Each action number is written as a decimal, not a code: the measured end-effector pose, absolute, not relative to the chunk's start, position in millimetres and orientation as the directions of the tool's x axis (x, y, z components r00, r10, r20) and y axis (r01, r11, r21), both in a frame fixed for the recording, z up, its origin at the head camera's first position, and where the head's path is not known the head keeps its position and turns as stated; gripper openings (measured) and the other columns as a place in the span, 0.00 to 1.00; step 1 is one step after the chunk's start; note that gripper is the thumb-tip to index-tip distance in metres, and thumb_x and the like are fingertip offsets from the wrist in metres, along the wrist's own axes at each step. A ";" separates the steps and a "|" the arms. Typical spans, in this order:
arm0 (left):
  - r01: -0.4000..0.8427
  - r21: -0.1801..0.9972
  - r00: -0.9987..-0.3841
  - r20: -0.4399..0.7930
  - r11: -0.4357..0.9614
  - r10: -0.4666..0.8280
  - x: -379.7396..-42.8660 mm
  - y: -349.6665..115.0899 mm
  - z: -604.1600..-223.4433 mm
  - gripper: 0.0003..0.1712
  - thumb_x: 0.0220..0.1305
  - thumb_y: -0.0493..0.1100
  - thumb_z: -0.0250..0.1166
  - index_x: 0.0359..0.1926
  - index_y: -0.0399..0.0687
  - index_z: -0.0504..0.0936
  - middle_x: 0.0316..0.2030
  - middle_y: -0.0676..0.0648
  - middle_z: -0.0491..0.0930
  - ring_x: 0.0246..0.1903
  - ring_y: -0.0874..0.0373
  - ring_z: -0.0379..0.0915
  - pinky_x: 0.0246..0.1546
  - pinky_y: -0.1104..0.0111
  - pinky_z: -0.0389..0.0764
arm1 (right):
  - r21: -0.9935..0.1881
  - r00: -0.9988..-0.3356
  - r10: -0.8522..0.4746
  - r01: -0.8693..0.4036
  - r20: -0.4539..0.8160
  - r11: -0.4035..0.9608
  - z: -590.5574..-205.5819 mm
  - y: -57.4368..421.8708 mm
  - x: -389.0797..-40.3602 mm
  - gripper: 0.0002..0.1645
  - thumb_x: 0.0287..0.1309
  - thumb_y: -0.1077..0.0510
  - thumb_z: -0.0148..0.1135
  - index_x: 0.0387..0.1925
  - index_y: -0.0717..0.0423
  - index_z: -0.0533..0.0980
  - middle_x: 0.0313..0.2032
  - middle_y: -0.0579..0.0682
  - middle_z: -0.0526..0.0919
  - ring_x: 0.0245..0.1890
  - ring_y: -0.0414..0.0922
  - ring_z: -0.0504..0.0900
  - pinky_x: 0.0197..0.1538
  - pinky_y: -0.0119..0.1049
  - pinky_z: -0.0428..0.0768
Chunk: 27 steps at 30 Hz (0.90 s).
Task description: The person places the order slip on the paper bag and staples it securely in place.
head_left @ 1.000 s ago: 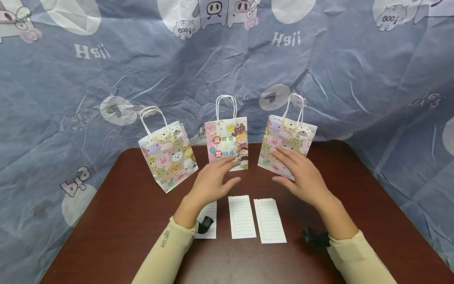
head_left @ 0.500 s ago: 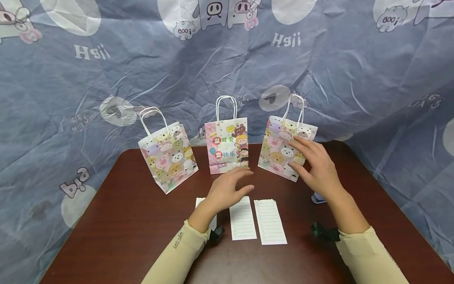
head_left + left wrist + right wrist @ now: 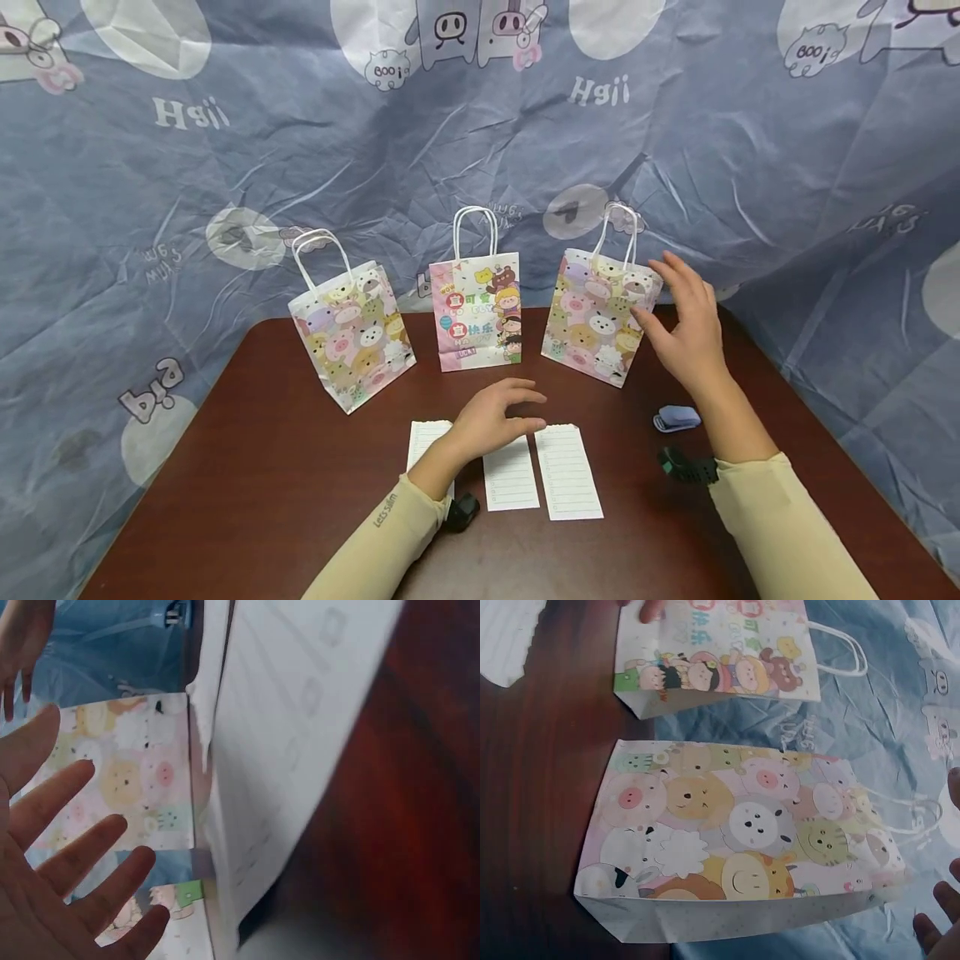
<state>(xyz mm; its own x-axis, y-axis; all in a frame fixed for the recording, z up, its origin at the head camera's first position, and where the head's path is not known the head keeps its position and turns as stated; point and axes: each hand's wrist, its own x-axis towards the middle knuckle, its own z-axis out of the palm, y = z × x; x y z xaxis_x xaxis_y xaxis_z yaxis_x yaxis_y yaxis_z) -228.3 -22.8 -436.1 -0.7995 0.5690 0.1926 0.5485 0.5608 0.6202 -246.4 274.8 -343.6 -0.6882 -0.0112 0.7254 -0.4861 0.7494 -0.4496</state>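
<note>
My right hand (image 3: 690, 329) hovers at the right edge of the right-hand paper gift bag (image 3: 596, 321), printed with cartoon animals. Its fingers are spread and hold nothing; in the right wrist view only fingertips show beside that bag (image 3: 735, 832). Over the lined paper slips hangs my left hand (image 3: 491, 421), fingers loosely extended and holding nothing. It partly covers the middle slip (image 3: 512, 479), and its forearm hides some of the left slip (image 3: 427, 437). The right slip (image 3: 570, 475) lies almost wholly in sight. In the left wrist view, the left hand's (image 3: 67, 847) fingers are spread apart.
A second animal-print bag (image 3: 352, 337) stands tilted at the left. Between the two is a pink-and-white bag (image 3: 480, 312) with cartoon children. A small blue stapler (image 3: 677, 418) lies right of the slips on the brown table (image 3: 300, 500). Blue patterned cloth (image 3: 450, 142) hangs behind.
My right hand has moved right, from in front of the right bag to its edge, baring the blue stapler. The left hand has shifted right and nearer to me, over the slips.
</note>
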 end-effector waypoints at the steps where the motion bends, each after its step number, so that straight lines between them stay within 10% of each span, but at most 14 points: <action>1: 0.551 0.615 -0.798 0.189 0.564 0.573 -228.0 -21.9 -438.0 0.22 0.66 0.56 0.67 0.59 0.61 0.82 0.67 0.51 0.74 0.67 0.54 0.70 0.63 0.54 0.74 | -0.473 -0.695 0.011 -0.477 0.719 0.741 -343.1 276.5 -248.4 0.40 0.56 0.62 0.70 0.70 0.47 0.68 0.74 0.53 0.63 0.66 0.63 0.63 0.62 0.66 0.62; 12: 0.550 0.520 -0.810 0.142 0.653 0.569 -224.4 -14.8 -448.3 0.26 0.60 0.59 0.71 0.59 0.64 0.82 0.67 0.52 0.74 0.67 0.52 0.69 0.66 0.49 0.69 | -0.622 -0.779 0.098 -0.412 0.620 0.666 -350.4 293.6 -265.6 0.38 0.62 0.57 0.66 0.73 0.45 0.65 0.75 0.55 0.61 0.71 0.61 0.60 0.66 0.67 0.60; 27: 0.540 0.426 -0.827 0.104 0.726 0.553 -224.5 -11.4 -465.6 0.27 0.53 0.59 0.76 0.56 0.69 0.84 0.66 0.56 0.75 0.67 0.54 0.66 0.62 0.53 0.64 | -0.811 -0.905 0.154 -0.268 0.397 0.519 -358.2 295.2 -279.9 0.43 0.66 0.52 0.64 0.77 0.40 0.57 0.71 0.55 0.65 0.51 0.40 0.73 0.44 0.22 0.72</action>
